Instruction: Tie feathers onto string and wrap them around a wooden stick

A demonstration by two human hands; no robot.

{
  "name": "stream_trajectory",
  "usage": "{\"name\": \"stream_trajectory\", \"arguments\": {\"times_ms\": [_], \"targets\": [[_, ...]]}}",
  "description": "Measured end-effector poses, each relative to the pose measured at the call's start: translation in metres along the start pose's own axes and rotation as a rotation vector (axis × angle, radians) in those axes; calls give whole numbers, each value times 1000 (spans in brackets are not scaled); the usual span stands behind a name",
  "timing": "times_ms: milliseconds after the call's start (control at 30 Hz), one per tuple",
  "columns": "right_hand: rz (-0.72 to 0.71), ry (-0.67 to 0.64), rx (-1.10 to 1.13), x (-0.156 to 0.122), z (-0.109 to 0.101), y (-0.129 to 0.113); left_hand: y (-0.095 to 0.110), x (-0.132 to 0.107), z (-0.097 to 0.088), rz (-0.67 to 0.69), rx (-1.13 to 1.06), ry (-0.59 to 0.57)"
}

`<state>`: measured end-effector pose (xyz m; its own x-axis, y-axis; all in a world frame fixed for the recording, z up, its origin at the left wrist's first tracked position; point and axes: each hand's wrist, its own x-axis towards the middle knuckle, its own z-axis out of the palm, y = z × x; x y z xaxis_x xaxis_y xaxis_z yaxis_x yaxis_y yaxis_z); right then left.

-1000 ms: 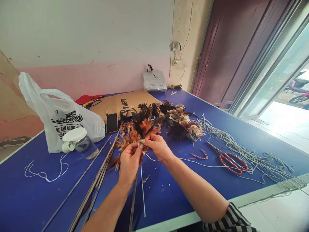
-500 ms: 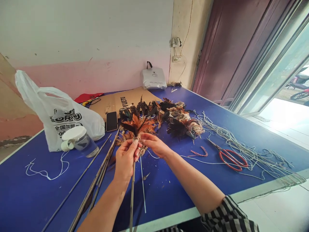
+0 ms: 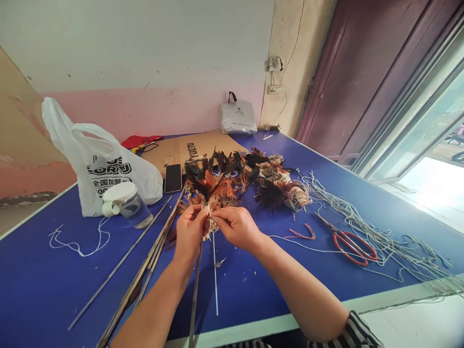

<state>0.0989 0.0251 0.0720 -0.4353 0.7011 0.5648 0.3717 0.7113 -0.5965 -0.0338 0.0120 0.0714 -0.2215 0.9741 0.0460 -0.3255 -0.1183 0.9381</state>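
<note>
In the head view, my left hand (image 3: 189, 231) is closed round the top of a thin stick (image 3: 196, 295), its thumb pressing where feathers meet the wood. My right hand (image 3: 237, 226) pinches thumb and finger together at the same spot; what lies between them is too small to make out. Orange-brown and black feathers (image 3: 211, 182) spread just beyond my fingertips, some overlapping the pile behind. A pale string (image 3: 308, 248) runs across the table from near my right wrist towards the scissors. Beneath my hands a thin white strip (image 3: 215, 278) lies on the table.
Feather bunches (image 3: 279, 186) lie beyond my hands. Red-handled scissors (image 3: 355, 247) and tangled cords (image 3: 362, 217) are at right. Several sticks (image 3: 154, 253), a lidded jar (image 3: 132, 208), a plastic bag (image 3: 105, 164) and a phone (image 3: 173, 178) occupy the left; cardboard (image 3: 166, 152) lies behind.
My right hand's fingers, loosely extended over the feather base before, have curled into a pinch there. The stick's lower end has swung slightly left. The whole view has shifted a little.
</note>
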Motion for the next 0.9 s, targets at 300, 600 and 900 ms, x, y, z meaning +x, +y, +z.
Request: {"name": "stream_trajectory", "arguments": {"times_ms": [300, 600, 900], "targets": [[-103, -29, 29, -10, -24, -22, 29, -28, 8, -17, 81, -19], [207, -18, 473, -28, -47, -18, 56, -51, 4, -259, -222, -351], [280, -227, 866, -17, -55, -23, 60, -84, 22, -529, -310, -517]]}}
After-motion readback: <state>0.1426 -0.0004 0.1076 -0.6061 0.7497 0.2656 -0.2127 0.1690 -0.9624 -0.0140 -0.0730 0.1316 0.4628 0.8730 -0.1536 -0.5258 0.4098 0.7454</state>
